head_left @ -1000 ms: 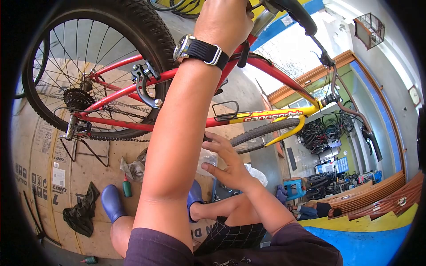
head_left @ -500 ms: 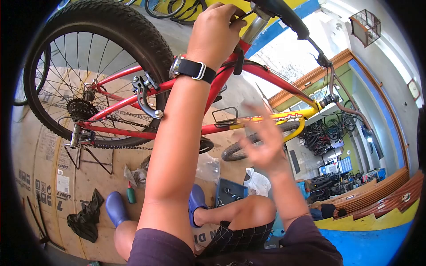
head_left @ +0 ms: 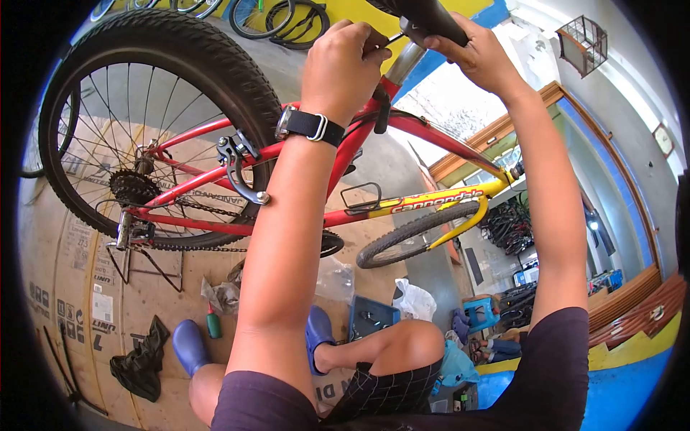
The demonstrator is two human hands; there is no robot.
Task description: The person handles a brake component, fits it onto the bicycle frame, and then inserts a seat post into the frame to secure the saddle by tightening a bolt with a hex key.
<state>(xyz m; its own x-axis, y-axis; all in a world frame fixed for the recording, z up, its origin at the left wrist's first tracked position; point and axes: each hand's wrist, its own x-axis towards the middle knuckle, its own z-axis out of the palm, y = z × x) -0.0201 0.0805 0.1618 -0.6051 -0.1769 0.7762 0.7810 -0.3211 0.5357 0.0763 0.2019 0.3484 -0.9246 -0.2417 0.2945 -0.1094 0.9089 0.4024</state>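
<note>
My left hand (head_left: 341, 68), with a black-strapped watch (head_left: 309, 125) on its wrist, is closed on a thin dark tool (head_left: 393, 38) that looks like a hex key. The tool's tip meets the underside of the black saddle (head_left: 438, 21), by the top of the silver seatpost (head_left: 407, 65). My right hand (head_left: 483, 56) grips the saddle's nose, thumb on the near side. Below both hands stands a red and yellow bicycle (head_left: 424, 203). Its handlebar is mostly hidden behind my right arm.
The bicycle's rear wheel (head_left: 237, 68) is to the left and its front wheel (head_left: 410, 233) lies beyond the frame. On the cardboard floor (head_left: 72, 287) are a green bottle (head_left: 213, 323), a dark cloth (head_left: 144, 359), a blue tray (head_left: 370, 316) and plastic bags (head_left: 415, 299).
My right hand has risen from beside the frame and taken hold of the saddle. The front wheel has swung to another angle. My left hand stays near the seatpost top.
</note>
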